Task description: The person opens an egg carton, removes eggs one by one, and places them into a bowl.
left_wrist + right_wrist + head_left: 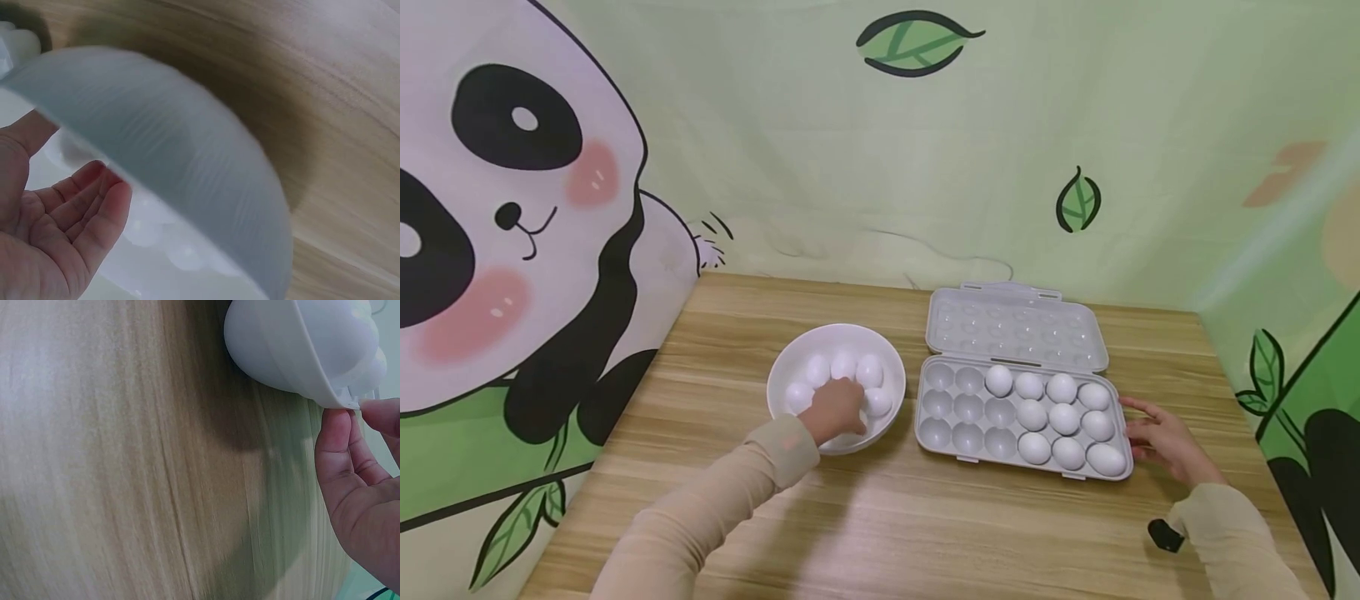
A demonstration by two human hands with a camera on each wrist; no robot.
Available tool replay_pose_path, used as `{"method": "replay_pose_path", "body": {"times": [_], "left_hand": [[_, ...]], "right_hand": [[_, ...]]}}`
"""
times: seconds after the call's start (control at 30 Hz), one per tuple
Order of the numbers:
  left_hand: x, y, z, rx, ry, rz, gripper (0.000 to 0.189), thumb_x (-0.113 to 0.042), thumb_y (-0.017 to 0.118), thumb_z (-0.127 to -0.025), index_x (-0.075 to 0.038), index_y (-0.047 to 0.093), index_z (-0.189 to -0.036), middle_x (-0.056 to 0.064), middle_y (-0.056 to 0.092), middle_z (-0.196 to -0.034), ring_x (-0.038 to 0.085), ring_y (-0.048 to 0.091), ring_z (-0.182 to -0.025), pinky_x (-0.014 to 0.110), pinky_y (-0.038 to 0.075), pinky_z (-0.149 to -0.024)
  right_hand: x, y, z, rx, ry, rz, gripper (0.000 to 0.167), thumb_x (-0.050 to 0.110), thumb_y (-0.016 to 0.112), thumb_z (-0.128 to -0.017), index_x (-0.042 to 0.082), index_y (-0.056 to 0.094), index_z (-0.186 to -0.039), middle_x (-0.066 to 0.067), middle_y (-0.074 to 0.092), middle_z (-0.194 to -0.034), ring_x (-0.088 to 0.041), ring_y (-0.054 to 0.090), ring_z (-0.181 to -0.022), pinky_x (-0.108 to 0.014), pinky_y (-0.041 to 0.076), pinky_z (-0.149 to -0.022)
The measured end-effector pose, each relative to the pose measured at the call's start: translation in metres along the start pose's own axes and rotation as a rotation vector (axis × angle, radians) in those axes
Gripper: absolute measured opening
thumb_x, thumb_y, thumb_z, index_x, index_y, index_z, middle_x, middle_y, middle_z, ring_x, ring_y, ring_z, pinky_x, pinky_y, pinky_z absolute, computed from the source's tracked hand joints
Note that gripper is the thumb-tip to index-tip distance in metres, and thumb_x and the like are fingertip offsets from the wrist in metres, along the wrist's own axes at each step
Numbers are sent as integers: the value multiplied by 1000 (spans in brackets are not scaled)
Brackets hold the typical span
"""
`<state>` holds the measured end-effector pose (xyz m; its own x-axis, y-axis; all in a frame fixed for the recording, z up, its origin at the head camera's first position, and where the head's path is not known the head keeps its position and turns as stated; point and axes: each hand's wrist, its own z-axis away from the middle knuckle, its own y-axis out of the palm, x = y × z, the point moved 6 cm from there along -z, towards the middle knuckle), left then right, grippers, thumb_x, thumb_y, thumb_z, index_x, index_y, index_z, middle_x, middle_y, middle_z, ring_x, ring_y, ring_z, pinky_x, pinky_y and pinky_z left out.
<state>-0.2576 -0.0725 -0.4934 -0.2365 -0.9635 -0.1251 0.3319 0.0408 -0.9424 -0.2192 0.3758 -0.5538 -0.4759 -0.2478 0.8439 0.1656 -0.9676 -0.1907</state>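
My left hand [837, 410] reaches down into a white bowl [781, 367] that holds several white eggs [843, 364]. In the left wrist view, its fingers bend inward inside the bowl, and an egg [72, 150] shows between thumb and fingers. The near bowl wall hides the thumb tip, so I cannot tell whether that egg is gripped. At the right end of an opened egg carton [967, 457], my right hand [1168, 444] pinches the rim between thumb and fingers. White eggs [1064, 419] fill the carton's right side; its left cups [967, 408] are bare.
The carton's lid [1015, 327] lies folded back behind it, near the wall cloth [820, 167] with its panda and leaf print. Bowl and carton stand side by side on a wood-grain table [895, 533]. A small black object [1165, 535] shows by the right sleeve.
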Motion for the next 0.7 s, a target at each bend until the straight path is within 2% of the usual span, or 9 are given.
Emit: {"method": "replay_pose_path", "body": {"times": [0.17,0.3,0.4,0.5,0.63,0.7], "left_hand": [[-6,-18,-10,-61,1,15,29,-33,72,-68,-11,55,-75,6,58,-72,21,54,-64,36,42,-50],[-20,-38,-18,-146,14,113,26,-32,67,-73,-14,58,-89,0,62,-76,19,56,-67,33,41,-51],[-39,-46,-24,-180,47,203,34,-32,64,-75,-16,58,-104,-4,64,-83,17,59,-72,29,42,-54],[-64,-48,-29,-178,88,275,36,-32,63,-76,-17,57,-107,-6,64,-85,13,58,-72,25,41,-54],[-96,-43,-38,-138,127,344,35,-32,63,-76,-15,56,-105,-4,63,-87,12,56,-72,23,39,-54],[-109,-37,-44,-113,126,367,36,-32,63,-76,-14,56,-105,-3,63,-88,12,56,-72,24,40,-55]], "right_hand": [[0,0,0,-3,8,15,49,10,52,-86,23,39,-131,14,56,-82,-4,55,-74,-25,48,-64],[1,-1,1,-10,13,20,50,10,52,-86,20,36,-133,15,56,-82,-4,54,-74,-25,48,-64],[1,-1,1,-12,14,26,51,10,51,-87,19,35,-134,16,55,-83,-4,55,-74,-25,48,-64],[2,-1,2,-15,16,36,51,9,50,-87,15,32,-135,15,55,-83,-4,55,-74,-25,49,-65],[2,0,1,-16,14,54,55,9,48,-88,10,26,-138,11,54,-84,-5,54,-75,-26,48,-65],[2,0,1,-19,16,62,56,10,49,-88,8,24,-138,11,53,-85,-5,54,-75,-26,48,-66]]}}
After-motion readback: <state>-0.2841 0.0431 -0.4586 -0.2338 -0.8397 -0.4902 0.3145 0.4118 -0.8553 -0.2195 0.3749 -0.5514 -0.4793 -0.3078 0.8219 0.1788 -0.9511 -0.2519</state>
